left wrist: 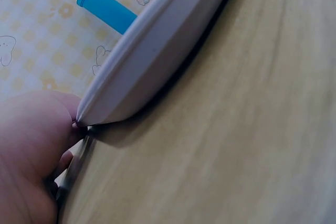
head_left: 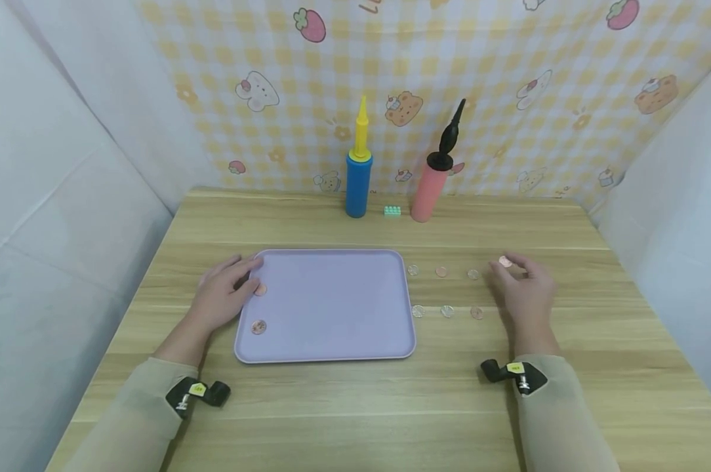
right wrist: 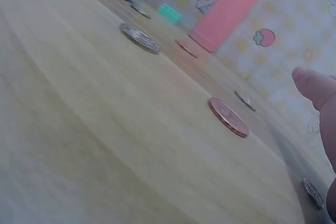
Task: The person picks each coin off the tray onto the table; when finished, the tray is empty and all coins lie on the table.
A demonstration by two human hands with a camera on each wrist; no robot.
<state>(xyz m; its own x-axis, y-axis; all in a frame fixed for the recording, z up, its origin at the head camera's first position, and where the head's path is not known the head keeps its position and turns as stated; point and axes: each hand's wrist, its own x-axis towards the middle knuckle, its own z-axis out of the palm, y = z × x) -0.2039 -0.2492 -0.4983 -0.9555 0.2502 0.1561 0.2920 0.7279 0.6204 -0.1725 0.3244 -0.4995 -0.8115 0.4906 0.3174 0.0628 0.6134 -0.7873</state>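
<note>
A pale purple tray (head_left: 332,305) lies on the table. My left hand (head_left: 222,295) grips its left rim; the thumb lies near a copper coin (head_left: 261,289). Another copper coin (head_left: 258,326) is lower in the tray. In the left wrist view the left hand (left wrist: 31,145) meets the tray's corner (left wrist: 126,77). To the right of the tray, my right hand (head_left: 527,292) pinches a copper coin (head_left: 505,261) between thumb and finger. The right wrist view shows the thumb (right wrist: 315,87) but not that coin; a silvery coin (right wrist: 313,193) lies beside the hand.
Coins lie in two rows between tray and right hand, among them a silvery coin (head_left: 446,311) and a copper coin (head_left: 477,313). At the back stand a blue pump (head_left: 358,187) and a pink pump (head_left: 429,193), with a mint toy brick (head_left: 392,210) between them.
</note>
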